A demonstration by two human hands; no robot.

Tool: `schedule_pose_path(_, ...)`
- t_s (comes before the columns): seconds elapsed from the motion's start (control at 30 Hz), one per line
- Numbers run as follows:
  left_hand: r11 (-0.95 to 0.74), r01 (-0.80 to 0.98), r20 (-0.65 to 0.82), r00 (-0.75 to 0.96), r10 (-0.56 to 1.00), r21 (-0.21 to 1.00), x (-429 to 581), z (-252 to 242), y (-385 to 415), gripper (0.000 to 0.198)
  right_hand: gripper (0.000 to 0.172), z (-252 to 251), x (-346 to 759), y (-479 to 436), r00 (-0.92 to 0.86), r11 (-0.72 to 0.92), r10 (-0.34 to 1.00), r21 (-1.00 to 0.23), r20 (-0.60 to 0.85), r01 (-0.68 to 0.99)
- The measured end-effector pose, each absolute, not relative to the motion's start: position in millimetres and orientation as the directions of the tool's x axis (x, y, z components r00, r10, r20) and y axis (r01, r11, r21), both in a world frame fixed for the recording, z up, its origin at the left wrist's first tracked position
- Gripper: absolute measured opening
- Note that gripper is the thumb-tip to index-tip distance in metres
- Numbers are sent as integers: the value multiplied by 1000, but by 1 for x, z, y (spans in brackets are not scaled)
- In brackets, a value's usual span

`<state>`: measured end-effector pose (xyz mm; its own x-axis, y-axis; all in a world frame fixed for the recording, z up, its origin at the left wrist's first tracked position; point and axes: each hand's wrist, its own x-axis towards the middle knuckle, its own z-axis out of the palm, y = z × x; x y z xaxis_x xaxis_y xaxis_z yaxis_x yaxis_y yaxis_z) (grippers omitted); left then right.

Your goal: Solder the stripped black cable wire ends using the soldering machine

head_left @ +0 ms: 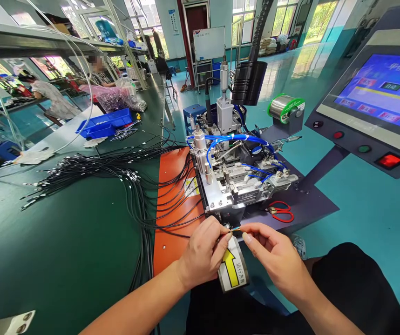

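My left hand [205,249] is closed in a pinch on a thin black cable, close to its end. From that pinch stick out fine coloured wires [235,229], some blue and some orange. My right hand [276,253] meets the wire tips with thumb and forefinger, its other fingers curled. Just below the hands is a rounded metal part with a white label and a yellow arrow [232,270]. Beyond them stands a bench machine [234,172] with metal cylinders and blue air tubes. Many black cables [135,200] run from the left toward it across an orange plate [172,209].
Red-handled scissors [281,211] lie right of the machine. A solder spool [285,109] and a control screen [384,93] stand farther right. Blue trays [105,123] sit on the green table [81,242]. Two people are at benches in the back left.
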<state>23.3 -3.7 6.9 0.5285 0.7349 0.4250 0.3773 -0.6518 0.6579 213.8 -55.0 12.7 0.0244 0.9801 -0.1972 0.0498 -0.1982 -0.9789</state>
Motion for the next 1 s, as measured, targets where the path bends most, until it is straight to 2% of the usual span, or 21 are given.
schedule_pose_path(0.47, -680, 375, 439, 550, 710, 629, 24, 6, -3, 9, 30, 20, 214, -53, 79, -154, 986, -983, -147, 97)
schedule_pose_path(0.8, -670, 365, 432, 548, 716, 646, 24, 7, -3, 9, 33, 19, 218, -48, -98, -312, 949, -941, -301, -129)
schedule_pose_path(1.0, -622, 396, 382, 533, 755, 676, 24, 8, -3, 11, 28, 17, 213, -49, -67, -258, 966, -956, -251, -140)
